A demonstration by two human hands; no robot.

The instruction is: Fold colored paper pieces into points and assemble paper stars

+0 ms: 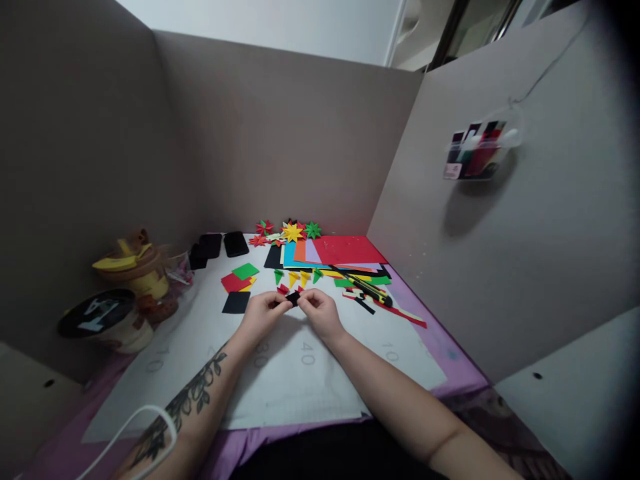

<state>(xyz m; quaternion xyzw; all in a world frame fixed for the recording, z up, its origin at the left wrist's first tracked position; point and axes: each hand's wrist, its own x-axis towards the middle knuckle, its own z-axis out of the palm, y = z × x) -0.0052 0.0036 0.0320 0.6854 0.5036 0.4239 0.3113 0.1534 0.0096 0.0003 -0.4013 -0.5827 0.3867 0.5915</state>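
A small piece of black paper (pixel 293 299) is held between both hands above the white sheet (pixel 300 393). My left hand (pixel 265 310) pinches its left side, and my right hand (pixel 319 309) pinches the right side. Just beyond the fingers stand small folded paper pieces: green (pixel 279 277), yellow (pixel 293 279) and red (pixel 283 289). To the left of my left hand lie square papers: a black square (pixel 236 303), a red square (pixel 235 283) and a green square (pixel 245 271). How the black paper is folded is too small to make out.
Folded paper stars (pixel 293 232) sit at the back, beside coloured sheets (pixel 350 250). A cutter knife (pixel 367 288) rests among paper strips (pixel 407 316) on the right. Lidded tubs (pixel 100 317) stand on the left, near black phone-like objects (pixel 236 244). Partition walls (pixel 280 133) enclose the table.
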